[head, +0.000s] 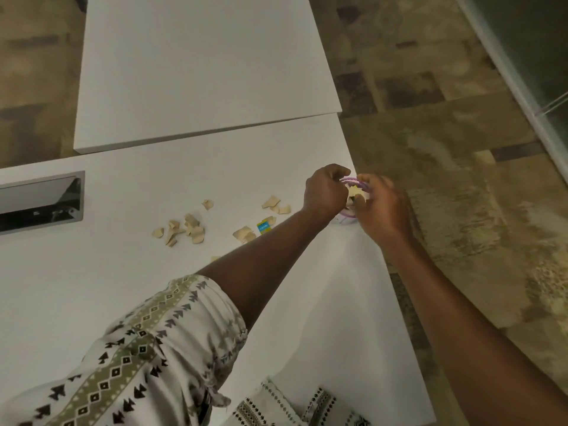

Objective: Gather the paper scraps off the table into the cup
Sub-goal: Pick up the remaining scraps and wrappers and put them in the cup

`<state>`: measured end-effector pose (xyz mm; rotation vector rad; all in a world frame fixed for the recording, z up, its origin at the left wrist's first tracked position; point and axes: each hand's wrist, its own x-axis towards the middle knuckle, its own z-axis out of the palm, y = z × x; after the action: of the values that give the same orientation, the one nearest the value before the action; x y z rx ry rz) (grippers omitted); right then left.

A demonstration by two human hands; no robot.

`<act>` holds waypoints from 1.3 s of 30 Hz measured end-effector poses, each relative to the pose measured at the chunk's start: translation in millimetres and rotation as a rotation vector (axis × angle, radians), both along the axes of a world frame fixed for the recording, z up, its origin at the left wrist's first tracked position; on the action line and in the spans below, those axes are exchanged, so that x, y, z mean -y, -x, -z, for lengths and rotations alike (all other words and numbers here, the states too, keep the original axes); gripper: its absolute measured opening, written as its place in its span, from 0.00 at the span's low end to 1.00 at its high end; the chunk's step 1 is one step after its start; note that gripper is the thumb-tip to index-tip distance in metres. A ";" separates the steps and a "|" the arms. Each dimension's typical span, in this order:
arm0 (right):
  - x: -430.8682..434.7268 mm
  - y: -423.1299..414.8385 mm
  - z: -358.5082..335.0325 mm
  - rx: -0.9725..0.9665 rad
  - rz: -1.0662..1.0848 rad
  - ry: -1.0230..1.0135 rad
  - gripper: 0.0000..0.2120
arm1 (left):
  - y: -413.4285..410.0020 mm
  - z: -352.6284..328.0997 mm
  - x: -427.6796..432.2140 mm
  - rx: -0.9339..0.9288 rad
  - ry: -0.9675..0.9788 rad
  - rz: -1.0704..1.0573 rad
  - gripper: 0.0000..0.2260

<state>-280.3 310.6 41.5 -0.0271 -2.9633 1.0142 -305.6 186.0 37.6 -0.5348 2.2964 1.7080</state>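
cup (349,218) at tabletop's (184,302) right edge; right hand (382,210) wraps it steady, left hand (325,193) curled, pinching scraps (356,192) over rim. loose scraps (184,229) remain mid-tabletop.

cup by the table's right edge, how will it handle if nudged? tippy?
Probably tippy: the cup looks small and light, with only paper scraps inside. It stands close to the table edge, so a sideways push could send it off. Both hands, left hand and right hand, flank its rim, which likely steadies it for now.
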 end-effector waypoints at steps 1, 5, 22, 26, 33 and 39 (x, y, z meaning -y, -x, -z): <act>0.7 -2.7 3.3 -0.032 -0.037 -0.022 0.18 | -1.3 -0.8 2.2 -0.010 -0.002 -0.008 0.17; 3.5 -13.3 23.4 -0.070 -0.162 -0.156 0.21 | -12.6 4.1 18.1 -0.047 0.004 -0.070 0.14; 12.1 6.4 57.2 0.161 -0.461 -0.671 0.33 | -79.8 72.0 45.6 -0.186 0.722 0.808 0.25; 14.5 12.4 54.8 0.206 -0.477 -0.663 0.28 | -75.8 83.2 34.6 -0.192 0.832 0.951 0.29; 14.3 15.8 51.3 0.225 -0.466 -0.627 0.23 | -71.1 98.1 24.5 -0.142 0.912 1.049 0.31; 15.8 14.5 46.6 0.245 -0.446 -0.610 0.24 | -71.3 95.1 22.2 -0.124 0.962 1.026 0.31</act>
<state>-294.8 294.8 -5.1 0.5686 -3.4492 0.0628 -234.3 163.8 -57.4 0.5835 2.5944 0.1463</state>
